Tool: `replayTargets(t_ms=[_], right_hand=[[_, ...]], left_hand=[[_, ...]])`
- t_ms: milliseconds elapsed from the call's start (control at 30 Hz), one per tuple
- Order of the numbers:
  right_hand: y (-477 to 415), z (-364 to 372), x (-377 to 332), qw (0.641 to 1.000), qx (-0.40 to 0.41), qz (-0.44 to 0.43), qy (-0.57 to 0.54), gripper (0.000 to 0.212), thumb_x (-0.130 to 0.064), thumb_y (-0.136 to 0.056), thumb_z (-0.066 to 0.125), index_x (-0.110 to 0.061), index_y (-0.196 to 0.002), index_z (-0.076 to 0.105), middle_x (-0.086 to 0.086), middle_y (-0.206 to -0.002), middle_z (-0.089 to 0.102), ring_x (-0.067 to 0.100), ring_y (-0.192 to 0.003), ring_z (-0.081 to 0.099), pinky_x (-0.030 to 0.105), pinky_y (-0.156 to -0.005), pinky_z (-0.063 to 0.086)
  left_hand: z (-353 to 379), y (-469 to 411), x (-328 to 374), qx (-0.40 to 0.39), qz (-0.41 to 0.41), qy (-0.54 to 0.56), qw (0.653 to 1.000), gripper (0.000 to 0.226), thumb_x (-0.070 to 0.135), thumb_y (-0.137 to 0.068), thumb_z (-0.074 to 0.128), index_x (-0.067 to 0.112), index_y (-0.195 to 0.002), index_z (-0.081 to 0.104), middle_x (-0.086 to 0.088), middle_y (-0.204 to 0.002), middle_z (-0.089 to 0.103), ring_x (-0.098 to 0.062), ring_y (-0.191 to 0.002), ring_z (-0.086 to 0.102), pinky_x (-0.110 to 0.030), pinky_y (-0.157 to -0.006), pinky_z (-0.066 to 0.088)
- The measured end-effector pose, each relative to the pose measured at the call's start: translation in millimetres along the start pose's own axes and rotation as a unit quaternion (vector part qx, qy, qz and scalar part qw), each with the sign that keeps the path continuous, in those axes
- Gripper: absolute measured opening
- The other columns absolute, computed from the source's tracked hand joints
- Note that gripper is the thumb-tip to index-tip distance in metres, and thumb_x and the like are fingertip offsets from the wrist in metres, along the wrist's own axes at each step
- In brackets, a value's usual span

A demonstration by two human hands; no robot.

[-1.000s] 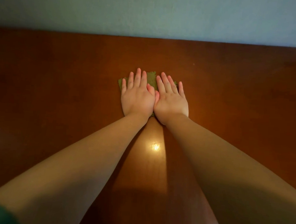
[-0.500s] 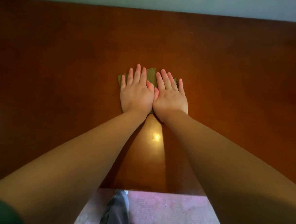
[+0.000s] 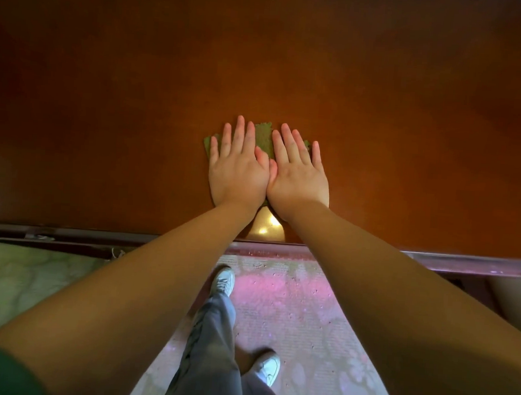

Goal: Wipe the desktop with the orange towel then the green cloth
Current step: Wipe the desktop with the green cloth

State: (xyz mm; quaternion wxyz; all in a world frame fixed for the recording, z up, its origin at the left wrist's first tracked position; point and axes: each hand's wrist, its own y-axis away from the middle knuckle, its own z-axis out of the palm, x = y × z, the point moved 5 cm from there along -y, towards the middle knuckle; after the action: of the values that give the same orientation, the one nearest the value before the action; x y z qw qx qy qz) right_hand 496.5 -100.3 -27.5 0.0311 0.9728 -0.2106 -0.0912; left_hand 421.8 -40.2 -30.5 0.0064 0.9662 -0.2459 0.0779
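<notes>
Grey fabric trousers [image 3: 208,348] and a pair of white shoes [image 3: 224,282] sit at the bottom centre of my feed, on a pinkish speckled floor [image 3: 291,307]. None of that showed a second ago: the view has tipped down and the pale wall along the top has dropped out of frame.

Just above the floor runs the front edge of the glossy reddish-brown wooden worktop [image 3: 106,94]. A bright lamp glint [image 3: 266,228] lies between that edge and the wrists. The strip of wood there is much shorter than it was, so I judge the hands have been drawn back toward the near edge in one wiping stroke.

At mid-frame the left hand [image 3: 238,172] and right hand [image 3: 299,178] lie palm-down side by side, thumbs touching. Their fingers [image 3: 240,131] are straight, slightly spread and pressing flat. Under them is the small, ragged-edged green cloth [image 3: 264,137], which shows only between and just beyond the fingertips.

The upper part of the frame is bare wood. No orange towel is in view, so I take this as the second wipe, with this stroke nearly at the edge.
</notes>
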Motion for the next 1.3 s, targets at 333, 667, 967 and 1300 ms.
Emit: replayTargets(t_ms=[333,667,967,1300], right_hand=[[57.3,4.6,-3.0,1.0,-0.018,-0.015,0.005,0.053,-0.036,-0.103,0.007,-0.02,-0.152,-0.007,-0.003,-0.159,-0.015,0.012,-0.146,-0.013,0.036,-0.115,-0.014],[88.5,-6.1,42.3,0.998,-0.04,0.004,0.041,0.054,-0.038,-0.102,0.001,-0.02,-0.15,-0.015,-0.003,-0.157,-0.021,0.012,-0.145,-0.018,0.036,-0.117,-0.014],[60.6,-14.1,67.4,0.997,-0.039,0.025,0.069,0.054,-0.038,-0.101,0.0,-0.019,-0.149,-0.017,-0.001,-0.157,-0.023,0.014,-0.144,-0.02,0.039,-0.115,-0.017],[-4.8,-22.3,80.6,0.999,-0.017,0.017,0.048,0.054,-0.038,-0.101,0.0,-0.02,-0.15,-0.014,-0.002,-0.158,-0.02,0.013,-0.145,-0.018,0.037,-0.115,-0.016]], left_hand=[[-1.5,65.0,0.1,0.002,-0.034,0.002,0.999,0.054,0.034,-0.101,0.023,0.02,-0.151,0.01,0.0,-0.16,0.005,-0.019,-0.147,0.002,-0.045,-0.118,-0.001],[3.6,86.1,53.0,-0.022,-0.025,0.025,0.999,0.054,0.032,-0.1,0.018,0.017,-0.151,0.005,-0.003,-0.16,-0.001,-0.022,-0.147,-0.004,-0.046,-0.117,-0.006],[7.4,49.9,77.4,-0.045,-0.005,0.019,0.999,0.058,0.034,-0.1,0.018,0.013,-0.151,-0.001,-0.007,-0.159,-0.008,-0.021,-0.147,-0.007,-0.045,-0.118,-0.005],[11.4,-17.1,83.8,-0.026,0.001,-0.002,1.0,0.058,0.038,-0.1,0.015,0.015,-0.151,0.0,-0.006,-0.159,-0.006,-0.022,-0.147,-0.006,-0.046,-0.119,-0.002]])
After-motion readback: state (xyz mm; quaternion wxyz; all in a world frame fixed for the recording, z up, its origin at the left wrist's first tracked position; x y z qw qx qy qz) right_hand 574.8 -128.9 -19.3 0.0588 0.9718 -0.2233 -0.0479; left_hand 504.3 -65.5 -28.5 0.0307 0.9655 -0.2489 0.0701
